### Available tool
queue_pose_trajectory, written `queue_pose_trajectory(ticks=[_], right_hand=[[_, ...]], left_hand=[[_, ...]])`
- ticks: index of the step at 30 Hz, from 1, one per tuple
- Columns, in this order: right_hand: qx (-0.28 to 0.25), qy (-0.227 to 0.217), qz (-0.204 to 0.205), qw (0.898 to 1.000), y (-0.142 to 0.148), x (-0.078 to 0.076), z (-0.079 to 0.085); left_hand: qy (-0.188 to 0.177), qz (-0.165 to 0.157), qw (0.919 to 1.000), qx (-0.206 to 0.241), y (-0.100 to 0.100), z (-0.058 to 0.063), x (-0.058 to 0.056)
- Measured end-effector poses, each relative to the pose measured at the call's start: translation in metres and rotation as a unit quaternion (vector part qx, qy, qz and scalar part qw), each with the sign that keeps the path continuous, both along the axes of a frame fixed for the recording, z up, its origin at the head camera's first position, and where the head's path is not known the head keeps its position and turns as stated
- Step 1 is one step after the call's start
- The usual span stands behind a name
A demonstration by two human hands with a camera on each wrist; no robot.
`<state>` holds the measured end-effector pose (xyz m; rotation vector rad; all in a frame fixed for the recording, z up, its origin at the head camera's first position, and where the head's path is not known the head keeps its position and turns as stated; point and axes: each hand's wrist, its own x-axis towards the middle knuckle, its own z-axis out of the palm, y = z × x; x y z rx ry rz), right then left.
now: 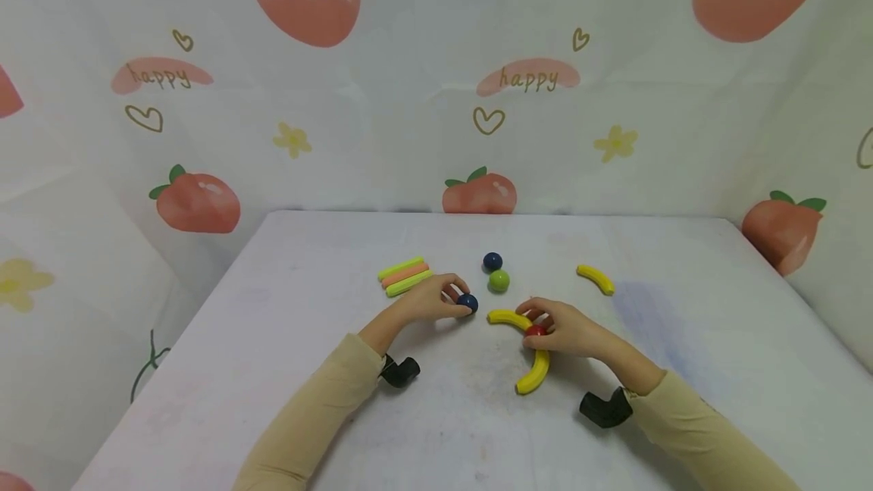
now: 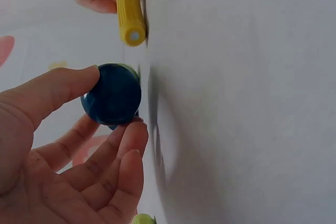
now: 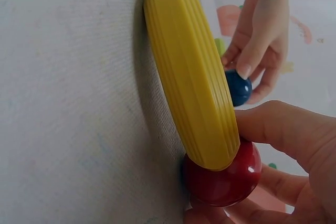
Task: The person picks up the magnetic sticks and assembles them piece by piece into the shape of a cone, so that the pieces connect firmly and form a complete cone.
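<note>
In the head view my left hand [image 1: 433,300] pinches a dark blue ball [image 1: 467,304] between thumb and fingers, close over the white table. The left wrist view shows the thumb on one side of this glossy ball [image 2: 113,95] and fingertips on the other. To its right, my right hand [image 1: 569,330] grips a red ball [image 1: 535,331] in thumb and fingers. Two ribbed yellow curved rods meet at the red ball: one rod [image 1: 505,316] reaches left toward the blue ball, the other rod [image 1: 534,377] bends toward me. A gap separates the blue ball from the left rod's end.
Behind the hands, a navy ball [image 1: 492,261] and a green ball [image 1: 499,280] lie together. A third yellow curved rod [image 1: 596,279] is at the back right. Left of the balls lie two yellow-green straight rods [image 1: 401,268] and an orange rod [image 1: 405,276], side by side.
</note>
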<state>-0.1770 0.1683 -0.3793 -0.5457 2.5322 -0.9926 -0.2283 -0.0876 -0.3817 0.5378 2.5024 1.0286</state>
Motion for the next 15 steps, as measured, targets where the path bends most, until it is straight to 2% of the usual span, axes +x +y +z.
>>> queue_pose_trajectory(ticks=[6,15], right_hand=[[0.006,-0.004,-0.003,1.000,-0.001,0.001,-0.001],[-0.005,0.005,0.002,1.000,0.000,0.000,0.000]], left_hand=[[-0.016,-0.030,0.9992,0.019,-0.001,-0.003,0.010],[-0.009,-0.054,0.9984,0.015,0.000,-0.001,0.018]])
